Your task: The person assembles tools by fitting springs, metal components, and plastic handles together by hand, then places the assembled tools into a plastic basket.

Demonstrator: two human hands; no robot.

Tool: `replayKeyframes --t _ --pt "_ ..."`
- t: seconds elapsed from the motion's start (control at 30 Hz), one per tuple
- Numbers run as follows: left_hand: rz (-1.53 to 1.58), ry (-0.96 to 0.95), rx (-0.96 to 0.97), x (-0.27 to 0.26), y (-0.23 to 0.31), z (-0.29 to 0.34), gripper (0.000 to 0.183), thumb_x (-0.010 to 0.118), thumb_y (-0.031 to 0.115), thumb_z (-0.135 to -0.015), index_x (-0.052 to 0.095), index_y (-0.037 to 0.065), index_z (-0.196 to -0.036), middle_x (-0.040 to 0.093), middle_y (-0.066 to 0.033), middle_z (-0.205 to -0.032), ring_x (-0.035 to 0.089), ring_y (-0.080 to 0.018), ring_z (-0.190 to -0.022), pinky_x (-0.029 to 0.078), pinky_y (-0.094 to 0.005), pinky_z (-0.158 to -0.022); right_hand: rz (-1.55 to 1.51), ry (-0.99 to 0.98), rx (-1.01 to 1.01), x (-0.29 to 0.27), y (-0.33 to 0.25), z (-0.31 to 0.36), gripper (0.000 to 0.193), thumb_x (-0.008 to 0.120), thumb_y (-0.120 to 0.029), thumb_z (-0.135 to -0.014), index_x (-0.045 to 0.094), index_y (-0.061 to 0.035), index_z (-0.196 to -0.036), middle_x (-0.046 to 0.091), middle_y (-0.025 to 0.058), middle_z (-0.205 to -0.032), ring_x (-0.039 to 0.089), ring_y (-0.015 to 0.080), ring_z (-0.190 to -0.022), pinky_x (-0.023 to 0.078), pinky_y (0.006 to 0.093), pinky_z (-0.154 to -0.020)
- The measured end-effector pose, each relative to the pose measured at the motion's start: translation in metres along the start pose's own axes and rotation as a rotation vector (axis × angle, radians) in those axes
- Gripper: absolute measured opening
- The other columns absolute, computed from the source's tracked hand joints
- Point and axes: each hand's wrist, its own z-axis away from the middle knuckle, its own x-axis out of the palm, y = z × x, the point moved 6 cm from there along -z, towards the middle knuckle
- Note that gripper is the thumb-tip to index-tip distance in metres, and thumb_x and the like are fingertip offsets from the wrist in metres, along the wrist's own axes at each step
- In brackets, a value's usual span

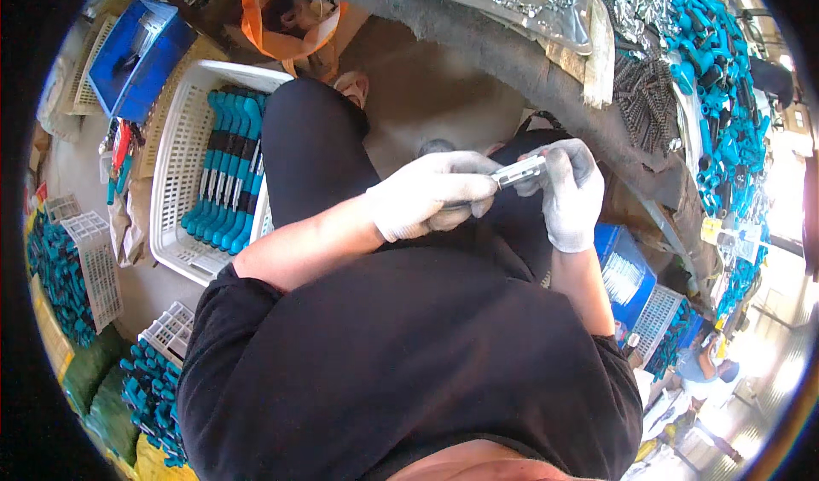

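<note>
In front of my lap, both my hands wear white knit gloves and meet around a short, slim silver metal part [519, 172]. My left hand [437, 193] has its fingers closed at the part's left end. My right hand [572, 193] pinches the other end between thumb and fingers. The part tilts slightly upward to the right, and its two ends are partly covered by the gloves. To the left of my knee, a white plastic basket [175, 193] holds a row of teal-and-black tools [223, 174] with silver middle sections.
A workbench edge [478, 48] curves across the top right, bearing a metal tray [582, 33] of small fasteners, dark springs or screws [641, 97] and teal pieces [712, 63]. A blue bin [175, 50] and orange-edged bag [256, 33] stand far left. Another person [706, 366] is at right.
</note>
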Motion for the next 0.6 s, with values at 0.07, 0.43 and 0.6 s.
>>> replayKeyframes --t 0.07,0.43,0.6 --pt "0.020 -0.008 0.021 0.001 -0.002 0.001 0.028 0.057 0.026 -0.090 0.054 0.001 -0.102 0.048 0.0006 -0.074 0.032 -0.0010 -0.047 0.021 -0.0182 -0.041 0.023 0.009 -0.028 0.002 -0.005 0.004 0.023 0.054 -0.022 -0.096 0.054 0.0000 -0.092 0.066 0.0153 -0.081 0.061 0.0158 -0.060 0.050 0.0261 -0.054" --pt "0.029 -0.071 0.041 0.025 -0.014 0.011 0.036 0.059 0.028 -0.089 0.054 -0.001 -0.110 0.051 -0.0021 -0.075 0.033 -0.0024 -0.046 0.022 -0.0187 -0.040 -0.070 -0.042 -0.086 -0.011 -0.011 0.026 0.017 0.054 -0.016 -0.095 0.055 0.0006 -0.093 0.066 0.0163 -0.084 0.063 0.0168 -0.064 0.052 0.0275 -0.058" --pt "-0.014 -0.039 0.040 0.034 -0.020 0.013 0.036 0.059 0.028 -0.089 0.054 -0.001 -0.111 0.051 -0.0020 -0.076 0.033 -0.0026 -0.047 0.022 -0.0187 -0.040 -0.144 -0.087 -0.064 -0.019 -0.017 0.037 0.012 0.053 -0.010 -0.094 0.056 0.0017 -0.095 0.067 0.0153 -0.085 0.064 0.0163 -0.069 0.053 0.0280 -0.062"
